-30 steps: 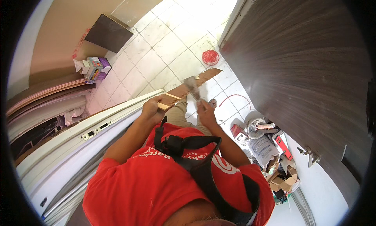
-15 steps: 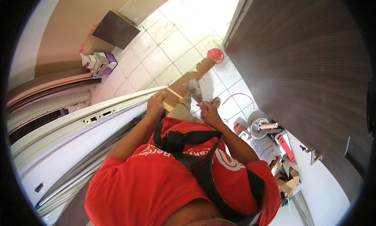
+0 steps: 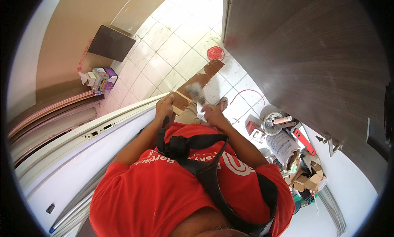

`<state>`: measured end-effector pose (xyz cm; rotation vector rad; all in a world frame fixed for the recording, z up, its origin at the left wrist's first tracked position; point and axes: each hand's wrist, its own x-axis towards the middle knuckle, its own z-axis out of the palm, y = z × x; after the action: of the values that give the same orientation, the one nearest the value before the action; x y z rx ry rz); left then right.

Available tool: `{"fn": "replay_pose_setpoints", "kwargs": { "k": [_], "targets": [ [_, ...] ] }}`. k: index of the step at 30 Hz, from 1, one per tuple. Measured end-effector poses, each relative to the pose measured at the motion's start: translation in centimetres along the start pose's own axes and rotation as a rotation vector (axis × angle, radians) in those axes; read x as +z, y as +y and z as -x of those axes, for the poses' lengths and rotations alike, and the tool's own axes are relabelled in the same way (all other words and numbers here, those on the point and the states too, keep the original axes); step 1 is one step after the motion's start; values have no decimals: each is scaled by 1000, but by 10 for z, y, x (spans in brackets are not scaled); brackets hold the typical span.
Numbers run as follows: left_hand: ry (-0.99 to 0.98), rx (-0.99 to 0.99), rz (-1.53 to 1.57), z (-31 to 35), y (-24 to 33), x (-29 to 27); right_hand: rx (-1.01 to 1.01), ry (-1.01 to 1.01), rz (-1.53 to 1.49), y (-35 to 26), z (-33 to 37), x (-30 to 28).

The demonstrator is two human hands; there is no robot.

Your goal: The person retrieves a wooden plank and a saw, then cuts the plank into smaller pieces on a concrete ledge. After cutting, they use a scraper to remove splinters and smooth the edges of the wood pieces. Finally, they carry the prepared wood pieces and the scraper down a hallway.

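Note:
My left hand (image 3: pixel 164 107) is closed on the near end of a brown wooden board (image 3: pixel 201 77), which has a pale strip and ragged, notched edges. The board slants away from me to the far right above the tiled floor. In my right hand (image 3: pixel 213 114) is a short-handled hand tool with a broad grey head (image 3: pixel 194 91). That head is smeared by motion, so its exact kind is unclear, and it is over or against the board's right edge. Part of my foot (image 3: pixel 222 102) shows below the board.
A long cream frame piece (image 3: pixel 98 130) runs along my left. Beyond it are a box (image 3: pixel 99 79) and a dark panel (image 3: pixel 112 43). A red round lid (image 3: pixel 215 53) lies near a large dark door (image 3: pixel 312 52). At right are a bucket (image 3: pixel 271 123), a red level (image 3: pixel 304 141) and cardboard (image 3: pixel 308 181).
The view has shifted slightly, moving the floor and door in the picture. My right hand and the tool have moved a little toward the left; both hands keep their hold.

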<state>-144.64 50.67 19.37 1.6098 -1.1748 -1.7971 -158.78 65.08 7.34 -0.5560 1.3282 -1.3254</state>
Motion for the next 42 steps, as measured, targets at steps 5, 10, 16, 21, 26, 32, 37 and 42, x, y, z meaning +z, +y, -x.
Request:
{"fn": "replay_pose_setpoints", "kwargs": {
  "k": [5,10,16,21,26,32,37,42],
  "targets": [
    [-12,-7,128,21,9,28,215,63,-169,8,10,-7],
    [-69,41,217,10,7,25,142,-94,-151,-25,11,-3],
    [103,122,-218,5,12,-5,-17,-19,-29,-14,-8,22],
    [194,68,258,24,23,-8,-215,-71,193,-11,-42,24],
    [199,171,132,21,19,-49,-320,112,766,-14,-127,0],
    [120,127,579,-2,25,-88,-921,-133,946,-103,-110,52],
    [77,108,775,-15,33,-103,-850,114,1252,-108,-227,24],
    [212,31,983,4,51,-111,-756,-133,1155,-122,-234,56]
  ]
}}
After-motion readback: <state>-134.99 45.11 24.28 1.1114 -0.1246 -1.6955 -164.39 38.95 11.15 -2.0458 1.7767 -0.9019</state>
